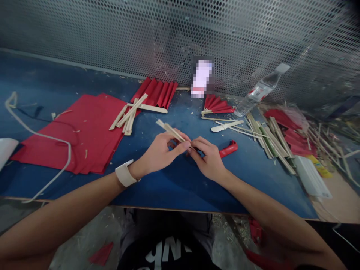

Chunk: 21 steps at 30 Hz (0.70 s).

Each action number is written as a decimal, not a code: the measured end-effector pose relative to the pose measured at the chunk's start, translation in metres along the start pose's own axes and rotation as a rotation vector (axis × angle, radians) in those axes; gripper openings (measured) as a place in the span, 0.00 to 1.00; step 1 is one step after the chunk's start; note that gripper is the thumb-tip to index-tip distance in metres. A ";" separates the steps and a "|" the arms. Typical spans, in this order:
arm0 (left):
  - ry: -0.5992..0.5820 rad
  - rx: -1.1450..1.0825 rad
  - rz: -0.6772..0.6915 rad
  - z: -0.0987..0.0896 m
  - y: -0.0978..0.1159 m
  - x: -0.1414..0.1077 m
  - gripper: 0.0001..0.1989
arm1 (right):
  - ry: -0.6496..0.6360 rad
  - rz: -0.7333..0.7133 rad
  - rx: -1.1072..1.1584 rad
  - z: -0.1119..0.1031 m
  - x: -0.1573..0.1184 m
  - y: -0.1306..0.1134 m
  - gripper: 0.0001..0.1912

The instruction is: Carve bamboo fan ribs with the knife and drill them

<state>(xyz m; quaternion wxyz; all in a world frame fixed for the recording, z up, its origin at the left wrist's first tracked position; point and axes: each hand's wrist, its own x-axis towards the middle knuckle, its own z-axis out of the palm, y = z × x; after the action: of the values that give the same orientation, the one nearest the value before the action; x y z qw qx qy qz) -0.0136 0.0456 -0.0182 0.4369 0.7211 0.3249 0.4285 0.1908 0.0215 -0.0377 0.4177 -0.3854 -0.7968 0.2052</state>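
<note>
Two pleated red pieces stand at the back of the tabletop [157, 176], one a row of folds [157, 92], the other a small fan [218, 105]. There is one bottle [260, 92], lying at a slant in the view, one lit screen [201, 77] (its picture blurred into blocks), one white cable [47, 137] and one red tool [229, 149]. At least two flat red sheets [70, 138] overlap on the left, with about five crossed strips [131, 116] by their corner; the strips on the right [266, 137] are too jumbled to count.

The thin pale strips in hand [170, 129] slant across the left grip [165, 150], their far ends jutting beyond its fingers and their near ends reaching the right grip [208, 159]; how many there are cannot be told.

The left grip is closed round them, thumb laid along the top. The right grip, its fingertips drawn together, pinches the near ends, just beside the left thumb.
</note>
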 end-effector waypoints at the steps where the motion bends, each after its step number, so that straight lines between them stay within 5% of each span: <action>1: -0.003 0.048 0.018 0.000 0.001 -0.001 0.15 | -0.009 -0.010 0.007 0.000 0.000 0.000 0.07; 7: -0.024 0.318 0.116 -0.002 0.004 -0.005 0.25 | -0.027 -0.051 0.025 0.002 -0.002 -0.001 0.08; 21: -0.061 0.263 0.020 0.000 0.005 -0.003 0.22 | -0.060 -0.024 0.047 0.002 -0.002 0.001 0.14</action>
<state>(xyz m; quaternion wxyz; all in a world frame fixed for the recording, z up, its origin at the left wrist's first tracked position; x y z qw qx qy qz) -0.0143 0.0407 -0.0154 0.3442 0.7880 0.3576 0.3642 0.1902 0.0203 -0.0403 0.4048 -0.3596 -0.8085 0.2306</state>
